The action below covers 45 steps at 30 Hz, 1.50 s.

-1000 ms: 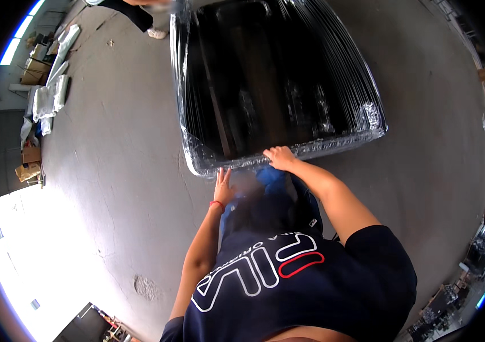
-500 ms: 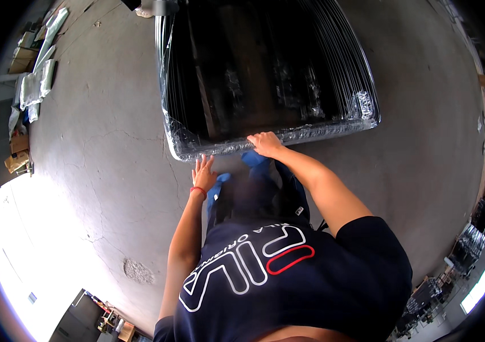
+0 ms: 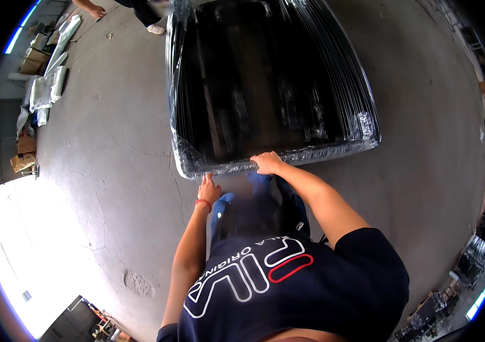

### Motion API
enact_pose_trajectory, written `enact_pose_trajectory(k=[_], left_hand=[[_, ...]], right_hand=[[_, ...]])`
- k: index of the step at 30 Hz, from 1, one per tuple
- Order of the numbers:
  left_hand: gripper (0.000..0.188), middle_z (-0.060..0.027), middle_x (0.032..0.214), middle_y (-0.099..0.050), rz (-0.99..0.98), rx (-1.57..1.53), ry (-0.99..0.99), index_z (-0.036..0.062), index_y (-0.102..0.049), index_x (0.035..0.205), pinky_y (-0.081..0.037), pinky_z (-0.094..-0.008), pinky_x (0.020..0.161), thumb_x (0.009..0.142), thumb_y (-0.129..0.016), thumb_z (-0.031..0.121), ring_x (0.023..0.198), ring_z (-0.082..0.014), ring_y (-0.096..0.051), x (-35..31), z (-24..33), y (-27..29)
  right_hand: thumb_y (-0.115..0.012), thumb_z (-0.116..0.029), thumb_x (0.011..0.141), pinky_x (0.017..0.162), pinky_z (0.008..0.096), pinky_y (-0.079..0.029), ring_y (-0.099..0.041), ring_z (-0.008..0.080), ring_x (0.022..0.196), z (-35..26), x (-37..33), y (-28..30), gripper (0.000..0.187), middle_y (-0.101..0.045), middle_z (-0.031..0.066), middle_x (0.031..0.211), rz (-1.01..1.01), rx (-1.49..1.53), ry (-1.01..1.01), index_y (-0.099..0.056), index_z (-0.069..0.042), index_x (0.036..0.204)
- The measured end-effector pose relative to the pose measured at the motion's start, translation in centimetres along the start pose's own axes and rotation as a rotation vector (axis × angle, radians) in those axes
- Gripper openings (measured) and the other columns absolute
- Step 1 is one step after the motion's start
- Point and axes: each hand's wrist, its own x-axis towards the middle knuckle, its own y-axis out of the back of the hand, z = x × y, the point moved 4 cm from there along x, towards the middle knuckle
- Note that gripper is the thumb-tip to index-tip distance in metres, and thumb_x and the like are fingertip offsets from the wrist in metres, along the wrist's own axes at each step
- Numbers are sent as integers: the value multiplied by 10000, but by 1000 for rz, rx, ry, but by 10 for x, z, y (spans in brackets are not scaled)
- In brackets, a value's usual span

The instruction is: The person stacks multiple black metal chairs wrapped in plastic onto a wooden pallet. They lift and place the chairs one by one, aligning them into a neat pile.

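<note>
A large black panel (image 3: 248,74) with rounded corners lies in front of me, wrapped in clear stretch film. Bunched film covers its near rim (image 3: 305,154). My right hand (image 3: 266,163) is closed over that rim, near its middle, fingers on top. At the rim's near-left part, my left hand (image 3: 209,190) reaches up with its fingers stretched out and thumb apart. Its fingertips are at the rim's edge and are not wrapped round it. What lies under the panel is hidden.
At the upper left, another person's hand (image 3: 97,12) and a light shoe (image 3: 156,29) show near the panel's far-left corner. Wrapped rolls (image 3: 43,92) and cardboard boxes (image 3: 26,145) stand along the left wall. The concrete floor (image 3: 123,108) is cracked, with a rough patch (image 3: 138,283).
The panel's near rim and both my hands appear lower in view. My left hand's fingers have drawn closer together. More of the other person has come into view at the upper left.
</note>
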Motion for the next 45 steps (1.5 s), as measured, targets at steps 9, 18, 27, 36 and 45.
enact_pose_trajectory(k=[9,18,27,36,45], left_hand=[[459,-169,1148,-485,-34,-20,31,43,-398,1125,-376,-393,867,711,-523,198,1049,-334,-468,12,-10,1],[483,-196,1124,-502,-37,-58,85,61,-391,1154,-393,-410,852,715,-532,205,1028,-358,-483,7,-8,3],[572,-172,1344,-241,-169,-73,-26,103,-336,1261,-313,-377,961,716,-501,156,1161,-343,-356,1,-4,1],[635,-182,1327,-278,-212,-68,-44,103,-286,1288,-344,-366,936,706,-527,174,1151,-331,-381,6,-15,-4],[627,-179,1350,-221,-237,-104,-18,129,-311,1281,-328,-381,945,697,-530,194,1146,-354,-377,10,-4,3]], right_hand=[[-526,-154,617,748,384,-458,-574,270,893,-4,-3,7,450,-609,125,933,-64,30,-28,-555,-162,1066],[-525,-150,619,766,386,-453,-564,274,913,-3,-2,7,426,-607,117,941,-78,51,-32,-560,-152,1043],[-495,-131,631,774,382,-449,-562,274,908,-6,-6,10,396,-608,125,926,-30,8,-52,-580,-139,1018],[-501,-180,620,736,405,-455,-553,286,893,-4,-3,0,298,-606,134,881,65,-53,-31,-591,-89,890],[-482,-172,665,766,383,-440,-549,272,911,-2,0,6,285,-606,132,907,-32,-6,-60,-599,-81,908]])
